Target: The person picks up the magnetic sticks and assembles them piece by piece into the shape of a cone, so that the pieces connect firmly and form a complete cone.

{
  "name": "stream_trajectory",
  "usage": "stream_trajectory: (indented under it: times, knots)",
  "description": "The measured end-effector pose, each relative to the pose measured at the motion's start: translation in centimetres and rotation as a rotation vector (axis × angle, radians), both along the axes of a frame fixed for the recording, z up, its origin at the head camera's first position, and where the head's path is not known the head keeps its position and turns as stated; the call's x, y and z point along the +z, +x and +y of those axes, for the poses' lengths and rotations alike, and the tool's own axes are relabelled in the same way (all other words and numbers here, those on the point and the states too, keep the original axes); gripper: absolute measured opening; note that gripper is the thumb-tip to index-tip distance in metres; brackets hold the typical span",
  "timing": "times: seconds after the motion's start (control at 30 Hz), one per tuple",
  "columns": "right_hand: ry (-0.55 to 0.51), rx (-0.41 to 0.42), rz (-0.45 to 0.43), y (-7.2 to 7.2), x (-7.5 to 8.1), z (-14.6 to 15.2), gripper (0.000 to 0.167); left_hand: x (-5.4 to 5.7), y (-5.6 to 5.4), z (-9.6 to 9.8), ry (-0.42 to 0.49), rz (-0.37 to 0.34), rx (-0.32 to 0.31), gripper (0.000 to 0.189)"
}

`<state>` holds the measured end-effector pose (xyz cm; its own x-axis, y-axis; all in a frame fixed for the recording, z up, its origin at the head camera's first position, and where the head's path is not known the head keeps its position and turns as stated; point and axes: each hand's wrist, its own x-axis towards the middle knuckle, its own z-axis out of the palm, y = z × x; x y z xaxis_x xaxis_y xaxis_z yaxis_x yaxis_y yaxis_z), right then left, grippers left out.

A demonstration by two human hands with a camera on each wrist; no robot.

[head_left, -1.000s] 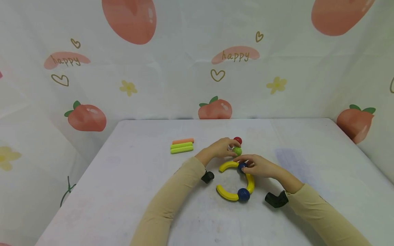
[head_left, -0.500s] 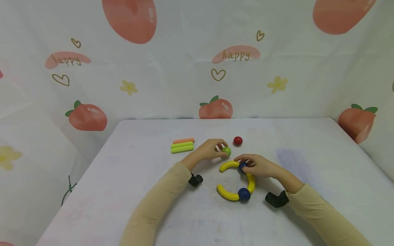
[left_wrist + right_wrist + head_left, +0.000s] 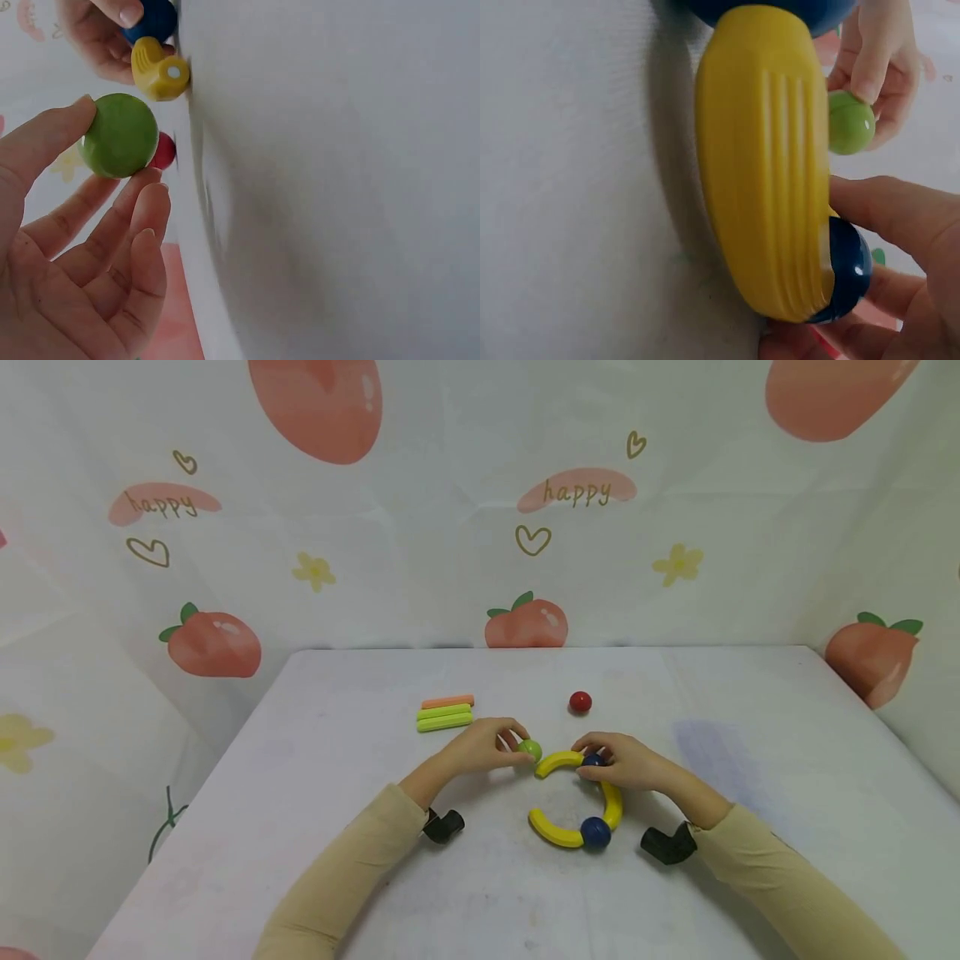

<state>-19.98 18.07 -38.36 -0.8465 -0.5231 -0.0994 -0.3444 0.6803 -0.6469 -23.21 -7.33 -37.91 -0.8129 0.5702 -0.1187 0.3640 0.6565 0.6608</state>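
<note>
My left hand pinches a green ball between thumb and fingertips, right beside the open end of a yellow curved piece. That end shows a pale round spot in the left wrist view. My right hand grips the far blue ball, which joins two yellow curved pieces. A nearer blue ball links the right-hand curved piece to a third yellow curved piece. Together they form a ring with a gap on its left side.
A red ball lies behind the ring. Two yellow-green sticks and an orange stick lie side by side at the back left of the white table. A printed cloth hangs behind.
My left hand has carried the green ball away from beside the red one, leftward and nearer, to the yellow piece's end. The right hand keeps its grip on the far blue ball.
</note>
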Motion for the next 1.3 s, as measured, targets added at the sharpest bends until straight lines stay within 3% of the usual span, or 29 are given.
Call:
stream_trajectory:
  times: [0.43,0.93,1.3]
  knots:
    - [0.073,-0.089,0.014,-0.1,0.1,-1.2,0.018,0.1,2.1,-0.9,0.013,-0.028,-0.033,0.030]
    - [0.039,-0.106,0.033,0.1,-0.2,-1.1,0.016,-0.2,2.8,-0.3,-0.025,-0.074,-0.038,0.033]
    - [0.025,-0.106,0.005,0.0,-0.2,-1.2,0.016,0.2,3.0,0.2,-0.042,-0.102,-0.047,0.032]
